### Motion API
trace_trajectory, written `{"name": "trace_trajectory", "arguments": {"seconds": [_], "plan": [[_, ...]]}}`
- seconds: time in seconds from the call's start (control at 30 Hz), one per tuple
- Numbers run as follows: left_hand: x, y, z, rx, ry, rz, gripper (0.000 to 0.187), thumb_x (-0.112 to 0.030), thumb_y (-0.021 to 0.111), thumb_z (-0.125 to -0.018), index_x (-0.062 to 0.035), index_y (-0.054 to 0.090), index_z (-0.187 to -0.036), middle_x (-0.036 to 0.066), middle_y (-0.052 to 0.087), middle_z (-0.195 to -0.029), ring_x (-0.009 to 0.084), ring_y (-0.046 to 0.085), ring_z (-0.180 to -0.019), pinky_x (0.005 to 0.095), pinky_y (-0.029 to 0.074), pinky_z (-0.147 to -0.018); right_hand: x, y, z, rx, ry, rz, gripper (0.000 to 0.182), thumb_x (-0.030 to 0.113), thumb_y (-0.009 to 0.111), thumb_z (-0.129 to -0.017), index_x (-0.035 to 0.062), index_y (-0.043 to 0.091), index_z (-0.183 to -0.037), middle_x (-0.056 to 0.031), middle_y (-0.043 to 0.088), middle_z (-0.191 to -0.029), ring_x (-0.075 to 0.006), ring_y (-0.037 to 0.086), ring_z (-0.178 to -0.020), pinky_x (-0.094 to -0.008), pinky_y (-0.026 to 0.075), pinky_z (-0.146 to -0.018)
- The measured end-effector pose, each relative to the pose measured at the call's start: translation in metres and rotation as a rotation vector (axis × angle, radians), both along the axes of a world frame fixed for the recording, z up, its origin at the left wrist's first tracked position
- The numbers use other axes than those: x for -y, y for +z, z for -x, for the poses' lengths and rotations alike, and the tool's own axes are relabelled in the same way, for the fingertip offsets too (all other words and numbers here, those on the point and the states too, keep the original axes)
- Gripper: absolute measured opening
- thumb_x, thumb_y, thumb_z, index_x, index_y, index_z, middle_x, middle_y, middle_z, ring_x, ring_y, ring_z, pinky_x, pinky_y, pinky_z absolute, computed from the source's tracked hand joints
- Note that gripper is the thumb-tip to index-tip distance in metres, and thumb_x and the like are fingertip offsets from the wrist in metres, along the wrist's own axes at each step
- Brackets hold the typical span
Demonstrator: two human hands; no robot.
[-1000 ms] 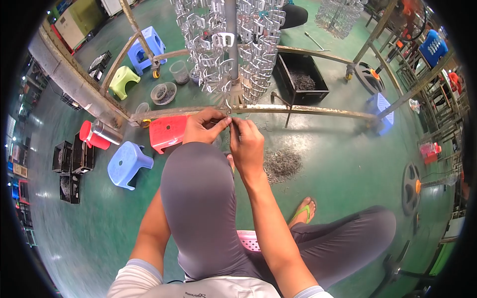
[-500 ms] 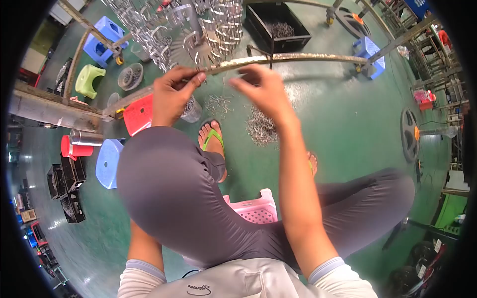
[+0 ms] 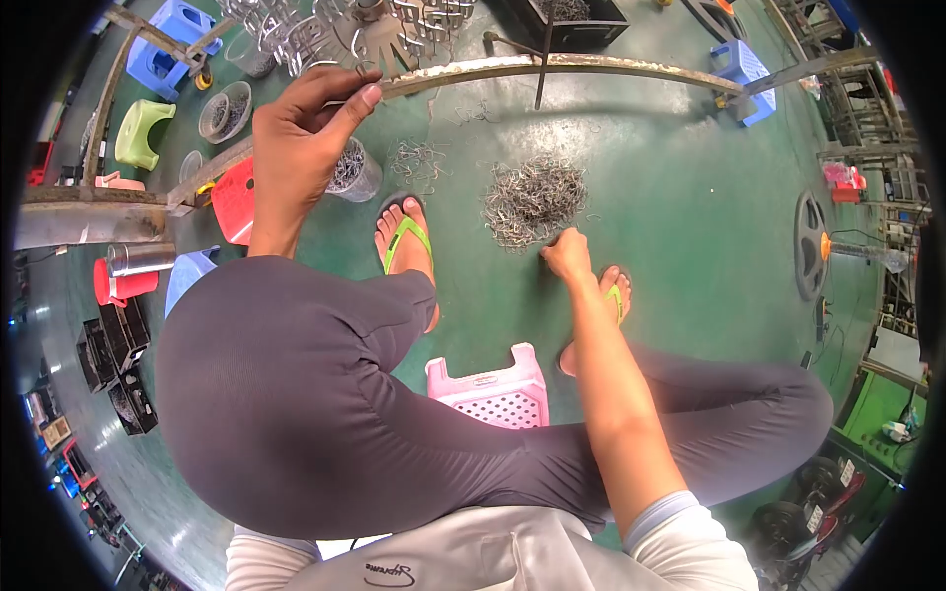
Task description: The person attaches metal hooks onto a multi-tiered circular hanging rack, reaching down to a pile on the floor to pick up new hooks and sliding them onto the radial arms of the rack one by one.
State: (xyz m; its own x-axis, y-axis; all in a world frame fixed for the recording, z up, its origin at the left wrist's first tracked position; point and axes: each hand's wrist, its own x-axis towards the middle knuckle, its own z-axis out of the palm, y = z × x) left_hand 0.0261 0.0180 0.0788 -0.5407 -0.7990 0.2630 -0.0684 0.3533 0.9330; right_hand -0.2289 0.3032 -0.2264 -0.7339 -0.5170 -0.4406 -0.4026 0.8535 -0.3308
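Note:
Just below the rack of hanging metal pieces (image 3: 286,34), my left hand (image 3: 310,123) is raised at the metal bar, thumb and fingers pinched around a small metal hook (image 3: 367,68). Low over the floor, my right hand (image 3: 569,254) is closed at the lower edge of a pile of small metal hooks (image 3: 535,200); what its fingertips hold, if anything, is hidden. A smaller scatter of hooks (image 3: 418,164) lies left of the pile. A clear tub (image 3: 363,179) holding metal pieces stands beside my left hand.
A rusty metal frame bar (image 3: 473,69) crosses in front. Beyond it sits a black crate (image 3: 581,30). A pink stool (image 3: 490,389) is between my legs. Red (image 3: 234,202), green (image 3: 138,133) and blue stools (image 3: 163,54) stand left, another blue one (image 3: 746,81) at right.
My right hand has moved from beside the left hand down to the floor pile. My left hand stays at the bar. The view has shifted, and the hook pile now shows more fully.

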Motion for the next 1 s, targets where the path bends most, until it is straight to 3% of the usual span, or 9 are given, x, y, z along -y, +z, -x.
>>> {"name": "trace_trajectory", "arguments": {"seconds": [0.1, 0.2, 0.4, 0.63, 0.73, 0.83, 0.93, 1.0], "plan": [[-0.001, -0.001, -0.001, -0.022, -0.009, -0.012, 0.019, -0.004, 0.078, -0.095, 0.0039, 0.079, -0.112, 0.007, 0.073, -0.110, 0.0141, 0.070, -0.099, 0.0264, 0.058, -0.088, -0.003, 0.014, -0.012, 0.023, -0.001, 0.135, 0.023, 0.010, 0.074, -0.083, 0.0005, 0.081, -0.102, -0.0224, 0.078, -0.098, -0.0357, 0.077, -0.095, -0.0435, 0.061, -0.089], [-0.004, -0.001, -0.002, -0.030, 0.000, -0.026, 0.019, -0.005, 0.078, -0.095, 0.0038, 0.079, -0.112, 0.007, 0.074, -0.110, 0.0143, 0.071, -0.099, 0.0268, 0.058, -0.089, -0.005, 0.013, -0.005, -0.010, 0.079, 0.248, 0.024, 0.012, 0.073, -0.084, 0.0020, 0.081, -0.106, -0.0225, 0.078, -0.099, -0.0371, 0.077, -0.094, -0.0446, 0.060, -0.089], [-0.004, -0.002, -0.002, -0.024, 0.005, -0.028, 0.020, -0.005, 0.078, -0.095, 0.0040, 0.079, -0.112, 0.008, 0.075, -0.110, 0.0145, 0.071, -0.099, 0.0276, 0.058, -0.089, 0.008, 0.036, -0.012, 0.011, 0.234, 0.131, 0.025, 0.013, 0.074, -0.086, 0.0010, 0.080, -0.106, -0.0245, 0.077, -0.100, -0.0404, 0.076, -0.097, -0.0460, 0.060, -0.090], [-0.005, -0.005, -0.004, -0.063, 0.010, -0.033, 0.019, -0.005, 0.077, -0.095, 0.0035, 0.079, -0.112, 0.008, 0.075, -0.109, 0.0140, 0.071, -0.097, 0.0274, 0.058, -0.089, 0.004, 0.035, -0.015, 0.012, 0.262, -0.099, 0.028, 0.018, 0.077, -0.083, -0.0006, 0.079, -0.103, -0.0276, 0.076, -0.099, -0.0439, 0.074, -0.099, -0.0491, 0.060, -0.090], [-0.006, 0.000, -0.006, 0.008, 0.042, -0.026, 0.018, -0.005, 0.078, -0.095, 0.0030, 0.079, -0.112, 0.008, 0.076, -0.107, 0.0136, 0.071, -0.095, 0.0275, 0.058, -0.087, -0.002, 0.042, -0.016, 0.066, 0.224, 0.009, 0.030, 0.020, 0.077, -0.082, -0.0017, 0.080, -0.103, -0.0286, 0.076, -0.102, -0.0453, 0.074, -0.100, -0.0495, 0.060, -0.090], [-0.005, -0.004, -0.006, -0.033, 0.026, -0.014, 0.018, -0.005, 0.078, -0.095, 0.0025, 0.079, -0.111, 0.007, 0.076, -0.105, 0.0134, 0.071, -0.094, 0.0272, 0.057, -0.085, -0.002, 0.032, -0.018, 0.074, 0.379, 0.016, 0.030, 0.022, 0.077, -0.080, -0.0028, 0.078, -0.098, -0.0295, 0.075, -0.103, -0.0468, 0.072, -0.098, -0.0518, 0.059, -0.090], [-0.006, -0.002, -0.008, -0.006, 0.025, -0.056, 0.019, -0.005, 0.078, -0.095, 0.0025, 0.079, -0.112, 0.007, 0.075, -0.106, 0.0139, 0.071, -0.094, 0.0263, 0.056, -0.083, -0.005, 0.017, -0.033, -0.148, 0.416, 0.055, 0.028, 0.023, 0.077, -0.077, -0.0029, 0.074, -0.088, -0.0287, 0.072, -0.099, -0.0472, 0.070, -0.095, -0.0536, 0.058, -0.088], [-0.006, -0.002, -0.009, -0.054, -0.004, -0.076, 0.020, -0.004, 0.078, -0.094, 0.0028, 0.079, -0.113, 0.008, 0.074, -0.107, 0.0136, 0.070, -0.095, 0.0256, 0.054, -0.082, 0.001, 0.015, -0.035, -0.133, 0.430, 0.132, 0.029, 0.024, 0.075, -0.076, -0.0028, 0.067, -0.084, -0.0272, 0.069, -0.092, -0.0470, 0.069, -0.091, -0.0544, 0.056, -0.084]]}}
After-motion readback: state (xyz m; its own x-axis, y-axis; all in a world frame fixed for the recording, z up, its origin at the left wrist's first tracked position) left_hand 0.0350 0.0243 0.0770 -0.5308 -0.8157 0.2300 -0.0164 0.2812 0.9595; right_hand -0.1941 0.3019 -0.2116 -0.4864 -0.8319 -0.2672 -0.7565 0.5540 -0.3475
